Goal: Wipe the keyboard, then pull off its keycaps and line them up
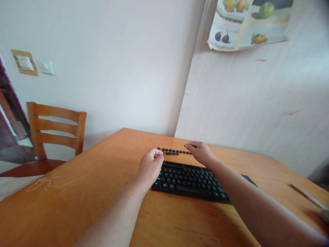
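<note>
A black keyboard (190,181) lies on the wooden table, its right part hidden under my right forearm. Behind it, small black keycaps (173,151) sit in two short rows. My left hand (151,165) is closed at the left end of these rows, thumb and forefinger pinched beside a keycap. Over the right end of the rows, my right hand (200,151) has its fingers pressed together, pointing left. What either hand holds, if anything, is too small to make out.
A wooden chair (58,128) stands at the table's left side. White string (74,179) lies on the left of the wooden table (115,206). A thin pale stick (307,195) lies at the right. A wall rises behind the table, with a fruit painting (250,24) on it.
</note>
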A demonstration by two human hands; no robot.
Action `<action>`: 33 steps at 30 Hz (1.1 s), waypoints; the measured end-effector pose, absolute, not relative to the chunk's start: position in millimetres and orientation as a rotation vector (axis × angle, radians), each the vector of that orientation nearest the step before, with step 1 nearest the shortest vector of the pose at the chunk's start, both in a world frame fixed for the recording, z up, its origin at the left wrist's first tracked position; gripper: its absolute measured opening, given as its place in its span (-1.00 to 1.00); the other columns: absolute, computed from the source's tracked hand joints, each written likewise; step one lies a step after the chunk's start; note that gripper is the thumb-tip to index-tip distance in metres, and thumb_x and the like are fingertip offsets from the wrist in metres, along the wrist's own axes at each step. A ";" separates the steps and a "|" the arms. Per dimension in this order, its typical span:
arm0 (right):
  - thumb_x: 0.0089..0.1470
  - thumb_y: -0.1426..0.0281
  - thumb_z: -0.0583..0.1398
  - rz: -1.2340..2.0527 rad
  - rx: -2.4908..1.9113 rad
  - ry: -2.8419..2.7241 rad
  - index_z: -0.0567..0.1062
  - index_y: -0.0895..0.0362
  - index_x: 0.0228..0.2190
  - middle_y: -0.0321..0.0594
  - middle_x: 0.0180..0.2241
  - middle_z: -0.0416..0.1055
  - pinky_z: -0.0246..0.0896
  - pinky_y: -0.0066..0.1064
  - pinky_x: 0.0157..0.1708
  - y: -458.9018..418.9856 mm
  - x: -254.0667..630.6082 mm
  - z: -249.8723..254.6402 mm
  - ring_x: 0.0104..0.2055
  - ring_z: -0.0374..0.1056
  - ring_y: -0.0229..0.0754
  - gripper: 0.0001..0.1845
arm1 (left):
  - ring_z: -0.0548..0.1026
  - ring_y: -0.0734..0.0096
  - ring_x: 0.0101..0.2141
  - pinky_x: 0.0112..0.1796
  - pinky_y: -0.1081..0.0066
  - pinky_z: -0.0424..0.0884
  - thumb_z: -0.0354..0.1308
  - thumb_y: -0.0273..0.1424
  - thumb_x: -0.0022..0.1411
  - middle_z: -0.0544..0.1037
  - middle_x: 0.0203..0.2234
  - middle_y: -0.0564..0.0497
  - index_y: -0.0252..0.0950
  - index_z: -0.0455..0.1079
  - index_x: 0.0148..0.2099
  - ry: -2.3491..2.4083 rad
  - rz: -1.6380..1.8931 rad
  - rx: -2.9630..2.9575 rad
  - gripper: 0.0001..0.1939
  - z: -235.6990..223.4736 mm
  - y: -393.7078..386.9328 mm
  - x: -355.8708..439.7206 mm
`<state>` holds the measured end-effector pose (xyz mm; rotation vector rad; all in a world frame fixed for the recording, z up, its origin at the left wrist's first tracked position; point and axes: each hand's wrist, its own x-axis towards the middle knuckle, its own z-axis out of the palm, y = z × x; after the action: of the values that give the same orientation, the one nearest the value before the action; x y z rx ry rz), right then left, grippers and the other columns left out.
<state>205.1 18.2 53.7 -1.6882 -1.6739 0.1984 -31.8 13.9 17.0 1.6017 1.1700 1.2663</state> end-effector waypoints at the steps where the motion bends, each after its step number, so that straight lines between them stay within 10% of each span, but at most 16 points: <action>1: 0.02 0.27 0.14 0.242 -1.682 -1.611 0.54 0.12 -0.46 -0.26 -0.54 0.43 0.16 -0.43 -0.41 10.6 204.0 55.8 -0.43 0.34 -0.20 -0.78 | 0.49 0.36 -0.42 -0.39 0.44 0.32 0.13 -0.32 0.11 0.56 -0.45 0.01 -0.27 0.45 -0.26 1.170 1.258 1.629 -0.83 17.0 13.4 -31.4; 12: -0.06 0.14 0.28 0.612 -1.643 -1.514 0.46 0.16 -0.48 -0.33 -0.64 0.35 -0.04 -0.50 -0.62 -34.3 194.1 47.2 -0.64 0.13 -0.36 -0.69 | 0.49 0.34 -0.38 -0.30 0.40 0.32 0.10 -0.41 0.10 0.56 -0.44 0.02 -0.25 0.45 -0.31 1.155 1.205 1.815 -0.88 20.3 5.0 -28.8; 33: 0.06 0.26 0.18 0.160 -1.786 -1.780 0.42 0.10 -0.58 -0.23 -0.59 0.39 0.08 -0.43 -0.45 -36.7 165.0 36.3 -0.47 0.30 -0.18 -0.75 | 0.48 0.31 -0.34 -0.29 0.39 0.29 0.06 -0.45 0.11 0.56 -0.43 0.02 -0.22 0.45 -0.35 1.146 1.175 1.937 -0.87 18.1 1.2 -25.0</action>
<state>165.0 -36.7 36.3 -1.7859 -1.7797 0.1595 -25.0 1.2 18.1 1.9368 1.1456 1.1750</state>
